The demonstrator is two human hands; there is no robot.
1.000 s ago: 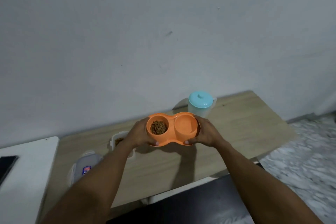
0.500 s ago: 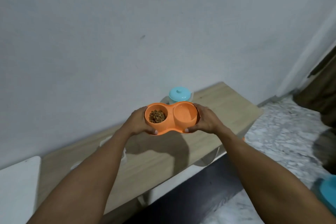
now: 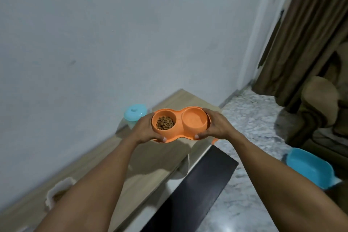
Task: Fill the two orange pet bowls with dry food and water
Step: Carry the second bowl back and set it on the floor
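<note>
I hold the orange double pet bowl (image 3: 178, 117) in the air above the right end of the wooden table (image 3: 180, 98). My left hand (image 3: 144, 129) grips its left end and my right hand (image 3: 216, 126) grips its right end. The left bowl holds brown dry food (image 3: 165, 123). The right bowl (image 3: 194, 120) looks filled with water, though the surface is hard to make out. A clear pitcher with a light blue lid (image 3: 134, 112) stands on the table behind my left hand.
A white food container (image 3: 56, 192) sits on the table at the lower left. A dark panel (image 3: 197, 184) lies below the table edge. A blue tub (image 3: 310, 167) rests on the marble floor at right, near brown curtains (image 3: 305, 34) and brown furniture (image 3: 320, 103).
I have turned to the right with the bowl held level in both hands. The table's end, the floor, the curtains and the blue tub have come into view.
</note>
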